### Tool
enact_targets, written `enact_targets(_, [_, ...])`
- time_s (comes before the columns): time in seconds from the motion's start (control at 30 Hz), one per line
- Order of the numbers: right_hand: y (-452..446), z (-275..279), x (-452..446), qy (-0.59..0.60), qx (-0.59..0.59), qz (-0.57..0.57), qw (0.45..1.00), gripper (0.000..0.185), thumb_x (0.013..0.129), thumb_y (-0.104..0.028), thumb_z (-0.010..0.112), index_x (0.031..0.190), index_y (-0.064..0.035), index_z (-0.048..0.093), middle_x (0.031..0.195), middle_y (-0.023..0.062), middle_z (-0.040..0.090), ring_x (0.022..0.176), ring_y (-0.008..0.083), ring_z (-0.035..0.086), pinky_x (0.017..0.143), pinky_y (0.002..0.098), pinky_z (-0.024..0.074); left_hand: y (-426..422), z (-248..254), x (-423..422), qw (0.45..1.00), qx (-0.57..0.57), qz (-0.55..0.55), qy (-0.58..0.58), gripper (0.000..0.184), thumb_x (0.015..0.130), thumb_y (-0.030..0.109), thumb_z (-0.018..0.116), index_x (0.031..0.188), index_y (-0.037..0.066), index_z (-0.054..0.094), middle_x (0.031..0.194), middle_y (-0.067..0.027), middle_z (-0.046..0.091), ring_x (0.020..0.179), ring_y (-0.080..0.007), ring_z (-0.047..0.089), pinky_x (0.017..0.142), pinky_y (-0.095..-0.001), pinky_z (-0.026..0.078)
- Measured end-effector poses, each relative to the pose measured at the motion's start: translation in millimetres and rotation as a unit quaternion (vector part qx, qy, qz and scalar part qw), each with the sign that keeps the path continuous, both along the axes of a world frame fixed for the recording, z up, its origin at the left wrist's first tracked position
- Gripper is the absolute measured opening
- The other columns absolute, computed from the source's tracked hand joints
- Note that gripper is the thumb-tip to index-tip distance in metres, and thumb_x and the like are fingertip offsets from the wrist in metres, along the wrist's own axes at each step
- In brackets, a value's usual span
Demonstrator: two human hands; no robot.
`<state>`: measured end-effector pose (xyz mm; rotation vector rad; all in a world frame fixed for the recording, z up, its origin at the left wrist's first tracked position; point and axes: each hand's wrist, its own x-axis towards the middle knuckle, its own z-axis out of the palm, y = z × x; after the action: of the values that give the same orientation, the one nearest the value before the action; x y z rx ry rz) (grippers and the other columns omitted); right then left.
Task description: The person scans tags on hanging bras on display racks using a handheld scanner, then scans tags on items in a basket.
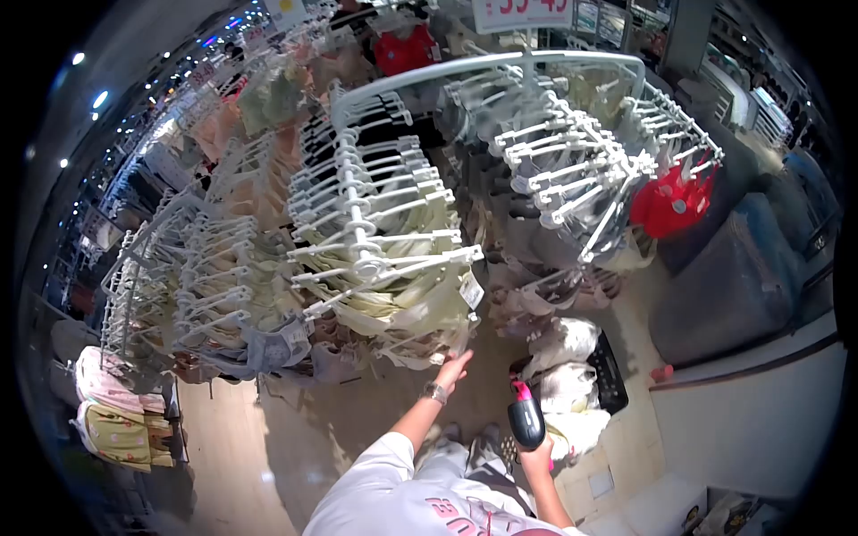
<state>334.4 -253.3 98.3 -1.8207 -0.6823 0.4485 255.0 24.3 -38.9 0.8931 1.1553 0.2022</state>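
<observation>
My left hand [454, 368], with a watch [435, 392] on its wrist, reaches up to the lower edge of the pale yellow-green garments [407, 295] on the middle rail. Its fingers are stretched out, and I cannot tell whether they touch the cloth. A white tag [471, 290] hangs from the nearest garment, just above that hand. Lower right, my right hand [536, 457] is closed around a black-and-pink handheld device [526, 422] with a rounded black body. Its exact kind is not clear.
White hangers [357, 205] crowd the middle rail. Grey garments and red ones [672, 201] hang to the right, more clothes to the left. On the floor, a black basket [611, 375] holds white bundles [572, 344]. A large grey covered object [724, 286] stands at right.
</observation>
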Motion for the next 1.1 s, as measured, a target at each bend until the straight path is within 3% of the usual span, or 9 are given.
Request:
enact_targets(0.1, [-5, -4, -11, 0.035, -0.034, -0.016, 0.999, 0.029, 0.066, -0.004, 0.071, 0.093, 0.0023, 0.064, 0.085, 0.0177, 0.067, 0.079, 0.0317, 0.067, 0.072, 0.0375, 0.0512, -2, -26, 10, 0.995, -0.019, 0.099, -0.018, 0.049, 0.08, 0.045, 0.075, 0.112, 0.015, 0.054, 0.1, 0.0022, 0.058, 0.092, -0.008, 0.056, 0.085, -0.0336, 0.046])
enact_targets(0.37, [16, -6, -52, 0.038, -0.037, -0.006, 0.999, 0.031, 0.067, -0.001, 0.071, 0.096, 0.0017, 0.064, 0.088, 0.0171, 0.067, 0.081, 0.0308, 0.068, 0.073, 0.0351, 0.0516, 19, -79, 18, 0.988, -0.12, 0.088, 0.028, 0.038, 0.079, 0.053, 0.072, 0.088, 0.021, 0.053, 0.065, 0.0086, 0.047, 0.064, -0.0081, 0.05, 0.084, -0.0356, 0.046])
enact_targets(0.4, [17, -2, -56, 0.06, -0.05, -0.004, 0.997, 0.031, 0.067, 0.0, 0.069, 0.097, 0.0018, 0.064, 0.089, 0.0175, 0.067, 0.082, 0.0309, 0.068, 0.074, 0.0353, 0.0517, 18, -99, 17, 0.984, -0.129, 0.119, 0.032, 0.049, 0.077, 0.056, 0.072, 0.103, 0.018, 0.056, 0.078, 0.0018, 0.049, 0.073, -0.0129, 0.05, 0.079, -0.0371, 0.047])
enact_targets(0.43, [17, -8, -61, 0.061, -0.059, -0.002, 0.996, 0.033, 0.067, 0.0, 0.069, 0.1, 0.0021, 0.064, 0.091, 0.0185, 0.067, 0.084, 0.0313, 0.068, 0.075, 0.0356, 0.0518, 15, -103, 15, 0.977, -0.166, 0.127, 0.039, 0.1, 0.068, 0.065, 0.073, 0.145, 0.02, 0.03, 0.137, -0.0109, 0.036, 0.116, -0.0284, 0.042, 0.093, -0.047, 0.04])
enact_targets(0.63, [16, -48, -74, 0.089, -0.083, -0.04, 0.992, 0.034, 0.066, 0.0, 0.068, 0.1, 0.0031, 0.064, 0.091, 0.0199, 0.066, 0.084, 0.0328, 0.068, 0.074, 0.0369, 0.0514, 7, -120, 7, 0.967, -0.127, 0.206, 0.077, 0.067, 0.076, 0.051, 0.074, 0.13, 0.018, 0.05, 0.133, 0.0, 0.049, 0.114, -0.0199, 0.051, 0.076, -0.0277, 0.044])
enact_targets(0.8, [18, -54, -62, 0.103, -0.091, -0.085, 0.987, 0.028, 0.067, -0.004, 0.071, 0.093, 0.0034, 0.063, 0.083, 0.0185, 0.065, 0.078, 0.0313, 0.067, 0.07, 0.0363, 0.0507, -1, -134, 0, 0.975, -0.096, 0.193, -0.063, 0.041, 0.088, 0.042, 0.066, 0.124, 0.023, 0.058, 0.132, 0.0029, 0.055, 0.129, -0.0211, 0.044, 0.09, -0.0379, 0.039])
enact_targets(0.93, [16, -72, -53, 0.11, -0.113, -0.079, 0.984, 0.03, 0.066, -0.003, 0.07, 0.095, 0.0031, 0.063, 0.086, 0.0192, 0.066, 0.08, 0.0339, 0.067, 0.072, 0.0376, 0.0511, -3, -134, 5, 0.976, -0.117, 0.169, -0.066, 0.05, 0.086, 0.047, 0.067, 0.129, 0.024, 0.054, 0.135, 0.0024, 0.052, 0.13, -0.0205, 0.042, 0.096, -0.0381, 0.033])
enact_targets(1.07, [24, -81, -55, 0.098, -0.1, -0.062, 0.988, 0.03, 0.067, -0.003, 0.068, 0.096, 0.0022, 0.062, 0.09, 0.0201, 0.065, 0.084, 0.0383, 0.064, 0.073, 0.0396, 0.0507, -5, -148, 22, 0.974, -0.157, 0.155, -0.052, 0.036, 0.087, 0.044, 0.066, 0.118, 0.026, 0.058, 0.102, 0.0115, 0.057, 0.088, -0.0108, 0.052, 0.075, -0.0315, 0.037])
enact_targets(1.1, [27, -77, -56, 0.097, -0.106, -0.06, 0.988, 0.029, 0.068, -0.003, 0.068, 0.096, 0.0021, 0.062, 0.09, 0.02, 0.065, 0.084, 0.0387, 0.064, 0.073, 0.0395, 0.0505, -5, -157, 27, 0.975, -0.151, 0.148, -0.069, 0.043, 0.086, 0.047, 0.066, 0.123, 0.027, 0.055, 0.113, 0.01, 0.052, 0.099, -0.0134, 0.048, 0.083, -0.0343, 0.036])
